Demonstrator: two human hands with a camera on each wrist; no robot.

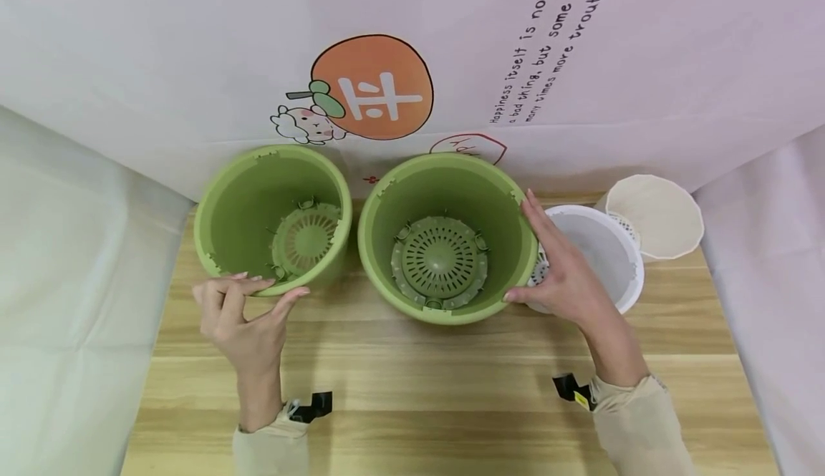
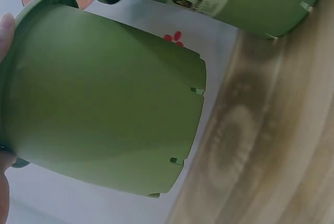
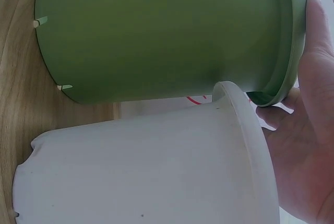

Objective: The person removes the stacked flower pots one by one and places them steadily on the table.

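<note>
Two green plastic flowerpots stand side by side in the head view. My left hand [image 1: 248,326] pinches the near rim of the left flowerpot [image 1: 248,218], thumb and fingers at its edge. Its base has slots, and in the left wrist view the pot [image 2: 104,98] hangs with a gap above the wood. My right hand [image 1: 567,283] holds the right side of the middle flowerpot [image 1: 445,190], thumb and fingers spread along the rim. A slotted round base with small clips shows inside it. In the right wrist view the fingers [image 3: 318,31] lie along the rim.
Right of the middle pot, partly behind my right hand, stands a white pot [image 1: 599,247]. Beyond it a cream pot [image 1: 660,218] leans at the back right. A printed cloth [image 1: 219,54] hangs behind the wooden tabletop [image 1: 438,397], with pale cloth at both sides.
</note>
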